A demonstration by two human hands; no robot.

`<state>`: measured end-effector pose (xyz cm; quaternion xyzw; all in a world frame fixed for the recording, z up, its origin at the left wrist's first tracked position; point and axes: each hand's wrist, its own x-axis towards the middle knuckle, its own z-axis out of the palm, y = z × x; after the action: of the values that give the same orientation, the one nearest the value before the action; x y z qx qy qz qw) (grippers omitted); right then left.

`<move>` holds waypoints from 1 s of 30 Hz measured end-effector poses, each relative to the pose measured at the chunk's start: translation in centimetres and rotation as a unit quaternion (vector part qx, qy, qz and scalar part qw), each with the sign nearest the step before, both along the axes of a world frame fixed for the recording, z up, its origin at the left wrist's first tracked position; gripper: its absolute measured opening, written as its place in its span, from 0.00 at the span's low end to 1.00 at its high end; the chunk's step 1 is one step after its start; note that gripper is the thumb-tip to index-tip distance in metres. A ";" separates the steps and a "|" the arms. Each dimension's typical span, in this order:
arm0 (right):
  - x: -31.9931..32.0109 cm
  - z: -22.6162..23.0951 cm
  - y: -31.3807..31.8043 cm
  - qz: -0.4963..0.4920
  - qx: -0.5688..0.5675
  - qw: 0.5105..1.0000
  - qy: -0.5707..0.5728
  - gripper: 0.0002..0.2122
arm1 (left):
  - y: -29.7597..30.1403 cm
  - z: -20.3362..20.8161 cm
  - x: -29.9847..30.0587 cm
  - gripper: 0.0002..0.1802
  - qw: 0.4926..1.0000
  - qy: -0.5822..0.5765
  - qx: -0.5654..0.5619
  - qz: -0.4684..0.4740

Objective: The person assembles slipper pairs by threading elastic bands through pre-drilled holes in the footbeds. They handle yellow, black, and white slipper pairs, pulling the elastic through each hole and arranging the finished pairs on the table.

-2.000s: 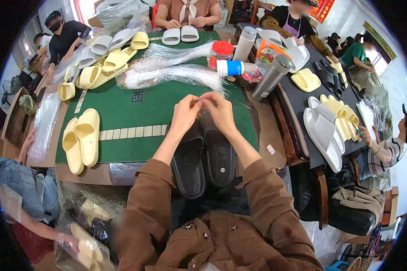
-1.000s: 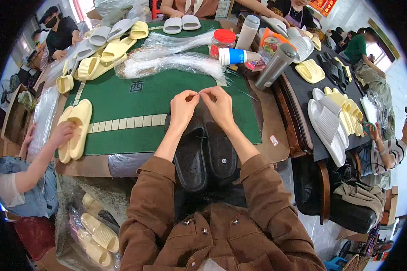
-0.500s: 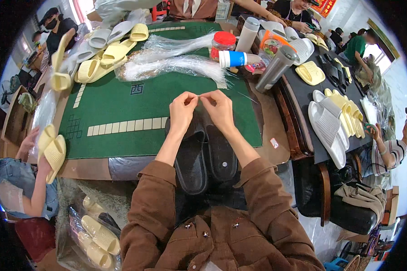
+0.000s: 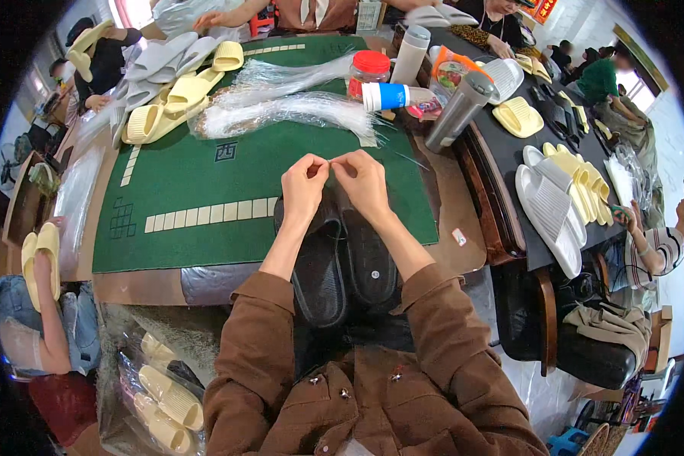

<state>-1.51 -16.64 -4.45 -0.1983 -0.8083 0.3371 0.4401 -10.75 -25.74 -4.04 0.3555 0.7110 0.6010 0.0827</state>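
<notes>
Above the green mat (image 4: 197, 173), my left hand (image 4: 302, 190) and my right hand (image 4: 362, 185) meet fingertip to fingertip. Both are closed in a pinch, thumb against forefinger. Whatever they pinch is too small or thin to make out. Beneath my wrists, a black slipper (image 4: 318, 283) and a second black slipper (image 4: 373, 267) lie side by side at the table's near edge, toes away from me. My hands partly cover their front ends. A small round pale sticker is on the right slipper's insole. Beyond my hands lie bundles of thin clear plastic strands (image 4: 281, 118).
A red-lidded jar (image 4: 368, 67), a white bottle (image 4: 411, 57), a blue-and-white cup (image 4: 387, 96) and a grey tumbler (image 4: 459, 114) stand or lie at the back right. Yellow slippers (image 4: 188, 93) are piled far left. Slippers cover the right-hand table (image 4: 509, 190). Other people work around.
My hands keep almost the same pinch, fingertips slightly apart. On the left, a person's yellow slippers have moved left and turned. Across the table, a person's arm now reaches toward the grey slippers.
</notes>
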 end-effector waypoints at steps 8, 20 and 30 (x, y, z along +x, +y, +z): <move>-0.2 -0.2 0.2 0.014 -0.020 1.000 0.017 0.06 | 0.4 -0.8 -0.1 0.04 0.987 0.153 0.037 0.016; -0.2 -0.2 0.3 0.031 -0.106 0.994 0.020 0.05 | 0.4 -0.4 0.4 0.05 0.995 0.088 0.036 0.029; 0.0 -0.1 0.4 0.039 -0.159 0.986 0.000 0.06 | 0.5 -0.3 0.6 0.04 0.986 0.161 0.031 0.039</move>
<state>-1.55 -16.21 -4.55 -0.2344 -0.7515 0.4784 0.3892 -10.12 -25.20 -4.35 0.4219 0.7094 0.5604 -0.0680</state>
